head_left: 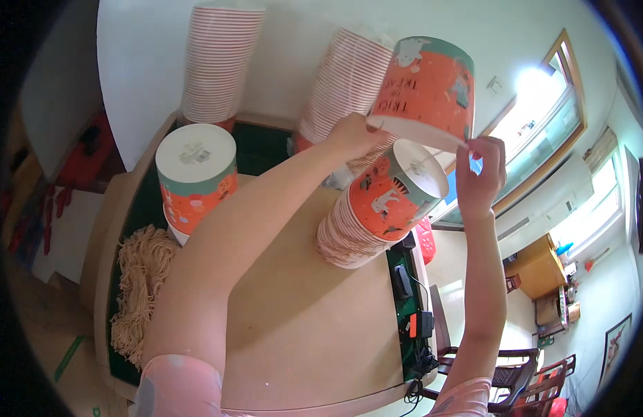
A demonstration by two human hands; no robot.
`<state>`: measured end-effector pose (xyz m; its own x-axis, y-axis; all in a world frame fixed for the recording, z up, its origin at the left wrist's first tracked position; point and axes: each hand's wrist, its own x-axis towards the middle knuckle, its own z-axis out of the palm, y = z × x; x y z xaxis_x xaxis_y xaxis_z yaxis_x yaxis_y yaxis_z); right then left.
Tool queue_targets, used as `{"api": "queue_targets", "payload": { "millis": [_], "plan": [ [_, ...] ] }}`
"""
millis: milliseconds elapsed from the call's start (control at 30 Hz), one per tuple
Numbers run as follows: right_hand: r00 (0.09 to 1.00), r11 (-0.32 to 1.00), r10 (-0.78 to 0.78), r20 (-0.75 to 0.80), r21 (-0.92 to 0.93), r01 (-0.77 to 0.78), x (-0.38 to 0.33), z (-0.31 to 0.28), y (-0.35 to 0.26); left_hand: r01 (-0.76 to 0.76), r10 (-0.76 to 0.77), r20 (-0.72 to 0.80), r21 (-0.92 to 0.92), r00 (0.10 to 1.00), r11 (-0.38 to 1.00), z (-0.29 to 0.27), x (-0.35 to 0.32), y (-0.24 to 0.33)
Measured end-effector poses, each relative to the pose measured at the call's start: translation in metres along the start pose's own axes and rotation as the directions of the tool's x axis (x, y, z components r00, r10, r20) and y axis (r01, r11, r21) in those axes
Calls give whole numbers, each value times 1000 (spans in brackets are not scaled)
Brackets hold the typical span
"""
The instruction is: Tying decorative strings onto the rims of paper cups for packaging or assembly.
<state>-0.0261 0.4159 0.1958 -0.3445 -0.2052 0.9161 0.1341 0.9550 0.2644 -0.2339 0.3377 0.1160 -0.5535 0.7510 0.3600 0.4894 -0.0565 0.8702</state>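
Note:
Both my hands hold up an orange paper bucket with a green band [432,87], printed with pale animal figures and turned with its open white rim downward. My left hand [356,136] pinches the rim on its left side, fingers closed. On the right side of the rim, my right hand [482,170] is closed on the edge; part of its grip is hidden. Just below the held bucket stands a leaning stack of nested, upside-down buckets [387,208]. Another upside-down bucket [196,187] sits to the left, its lower part covered by my left arm.
Two tall stacks of nested paper buckets [220,66] [345,87] rise at the back of the table [286,326]. A bundle of beige cords [142,292] lies along the left edge. Black adapters [422,324] and cables line the right edge; chairs [516,375] stand beyond.

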Motion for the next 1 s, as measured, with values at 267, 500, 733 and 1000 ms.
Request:
{"api": "queue_targets", "payload": {
  "millis": [267,500,733,1000],
  "plan": [
    [923,906,382,50,174,-385,-52,-19,-20,-19,20,10,-86,1000,996,-2,-14,15],
    [380,-148,775,505,730,-667,-57,-54,-47,-130,130,-8,35,991,991,-1,-6,16],
    [270,-385,699,662,667,-637,-59,-59,-52,-185,185,15,49,983,981,0,-2,10],
    [172,-542,627,760,584,-604,-63,-46,-66,-226,230,-7,163,973,960,4,5,11]
  ]
}}
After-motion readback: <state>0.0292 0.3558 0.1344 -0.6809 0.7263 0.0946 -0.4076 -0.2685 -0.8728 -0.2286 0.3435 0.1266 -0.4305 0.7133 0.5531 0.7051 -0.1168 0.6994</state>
